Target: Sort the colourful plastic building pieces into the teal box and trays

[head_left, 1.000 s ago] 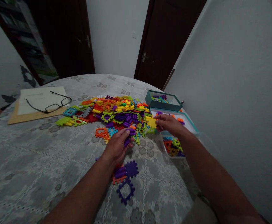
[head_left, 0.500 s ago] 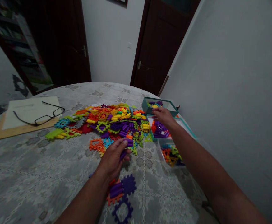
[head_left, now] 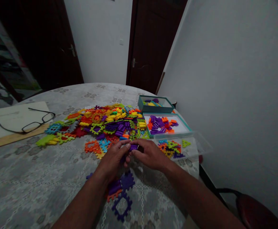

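Observation:
My left hand (head_left: pixel 116 156) is closed around small purple plastic connector pieces (head_left: pixel 133 147), just in front of the pile. My right hand (head_left: pixel 149 152) meets it there, thumb and fingers pinched at the same purple pieces. How many pieces lie between the fingers is hidden. Below the hands, a purple toothed square (head_left: pixel 127 181), a purple toothed ring-like frame (head_left: pixel 122 206) and an orange toothed piece with purple connectors (head_left: pixel 115 188) lie on the tablecloth, partly covered by my left forearm. Beyond my hands spreads a heap of colourful interlocking plastic pieces (head_left: pixel 97 118).
At right stand a white tray with teal rim (head_left: pixel 183 125) holding purple and orange connectors, a dark green box (head_left: pixel 156 108), and a clear plastic container (head_left: pixel 202 144) with toothed pieces. Black glasses (head_left: pixel 31 127) rest on paper (head_left: pixel 15 111) at left. A wall borders the right side.
My right hand has come back from over the white tray to my left hand and now touches the purple pieces there. The view has turned slightly to the right.

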{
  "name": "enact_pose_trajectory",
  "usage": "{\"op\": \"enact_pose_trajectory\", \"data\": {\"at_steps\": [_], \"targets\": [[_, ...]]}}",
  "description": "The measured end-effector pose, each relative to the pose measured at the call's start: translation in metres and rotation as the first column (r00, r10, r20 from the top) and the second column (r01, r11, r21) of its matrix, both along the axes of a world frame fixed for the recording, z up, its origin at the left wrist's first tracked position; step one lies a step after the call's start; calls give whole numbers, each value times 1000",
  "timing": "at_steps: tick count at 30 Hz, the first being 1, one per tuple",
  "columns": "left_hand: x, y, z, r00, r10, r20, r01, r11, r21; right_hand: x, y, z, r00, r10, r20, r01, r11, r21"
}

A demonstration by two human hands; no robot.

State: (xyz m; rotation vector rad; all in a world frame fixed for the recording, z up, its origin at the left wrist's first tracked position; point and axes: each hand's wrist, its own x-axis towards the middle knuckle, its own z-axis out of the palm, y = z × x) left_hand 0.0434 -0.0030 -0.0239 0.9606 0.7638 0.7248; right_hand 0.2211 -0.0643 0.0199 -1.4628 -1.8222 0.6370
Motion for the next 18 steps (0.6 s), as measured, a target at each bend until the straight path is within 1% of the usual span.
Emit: {"op": "enact_pose_trajectory", "data": {"at_steps": [2, 4, 6, 8, 10, 13, 15, 18], "targets": [[0, -1, 1, 999, 38, 21, -37, 999, -27, 13, 1, 2, 994, -85, 65, 82, 996, 41], [-1, 0, 3, 992, 98, 76, -94, 994, -58, 32, 6, 4, 966, -215, 145, 205, 976, 77], [-3, 3, 5, 981, 131, 146, -120, 989, -83, 53, 13, 4, 913, -331, 239, 311, 943, 115], [-6, 6, 7, 971, 150, 186, -136, 987, -83, 73, 22, 4, 846, -411, 339, 386, 911, 143], [-8, 9, 7, 969, 173, 175, -168, 985, -44, 89, 31, 2, 776, -465, 426, 446, 882, 151], [-9, 11, 5, 978, 195, 72, -197, 980, 15, 102, 43, -2, 693, -520, 499, 520, 840, 154], [-7, 10, 4, 983, 180, 34, -180, 983, 17, 106, 48, -5, 673, -534, 512, 544, 826, 146], [-5, 7, 5, 989, 131, 63, -131, 991, -15, 110, 47, -9, 675, -540, 502, 548, 823, 149]]}}
